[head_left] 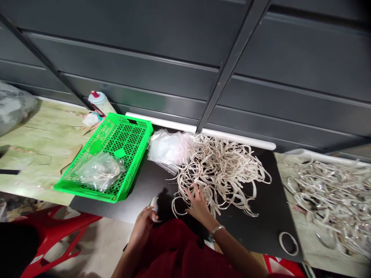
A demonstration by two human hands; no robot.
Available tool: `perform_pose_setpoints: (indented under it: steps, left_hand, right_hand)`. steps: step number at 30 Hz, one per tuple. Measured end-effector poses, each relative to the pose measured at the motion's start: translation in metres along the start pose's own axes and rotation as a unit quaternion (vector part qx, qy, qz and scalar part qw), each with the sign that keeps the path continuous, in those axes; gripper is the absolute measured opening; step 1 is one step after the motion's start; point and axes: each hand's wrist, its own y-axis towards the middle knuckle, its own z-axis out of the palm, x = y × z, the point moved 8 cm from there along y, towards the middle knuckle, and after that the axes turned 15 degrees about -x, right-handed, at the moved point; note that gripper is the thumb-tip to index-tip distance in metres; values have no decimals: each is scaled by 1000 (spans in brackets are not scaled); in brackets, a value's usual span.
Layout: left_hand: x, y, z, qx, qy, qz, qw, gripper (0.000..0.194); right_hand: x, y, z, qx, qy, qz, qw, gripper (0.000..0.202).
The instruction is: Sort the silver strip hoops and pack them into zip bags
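Observation:
My left hand is closed at the table's near edge, pinching a white curved band that looks bent into a loop. My right hand reaches to the near side of a tangled pile of thin white and silvery curved bands. Its fingers are spread and touch the bands, and I see none gripped in them. A stack of clear plastic bags lies against the pile's left side.
A green plastic basket stands left with a filled clear bag inside. Behind it is a bottle. More bands and a tape roll lie right. A red stool is below left; grey panels close off the back.

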Motion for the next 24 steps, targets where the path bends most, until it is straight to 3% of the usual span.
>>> perform_pose_setpoints:
  steps: [3, 6, 9, 13, 16, 20, 24]
  left_hand:
    - [4, 3, -3, -4, -1, -1, 1000, 34]
    - [7, 5, -8, -6, -12, 0, 1000, 34]
    - [8, 6, -12, -3, -23, 3, 1000, 31]
    - [10, 4, -17, -8, -43, -2, 999, 32]
    - [12, 3, -21, -21, -42, -10, 999, 35]
    - [15, 4, -22, -28, -38, -17, 999, 39]
    - [18, 7, -21, -28, -29, -21, 999, 41]
  right_hand:
    - [4, 10, 19, 15, -42, 22, 999, 91]
    - [-5, 28, 20, 15, 7, 43, 999, 75]
    - [-15, 46, 8, 1, 68, 35, 997, 51]
    - [-37, 68, -28, -64, 172, 71, 980, 19]
    - [-62, 82, -63, -125, 259, 139, 948, 10]
    - [-89, 98, -104, -189, 371, 219, 883, 26]
    - [-97, 113, -122, -236, 449, 256, 823, 34]
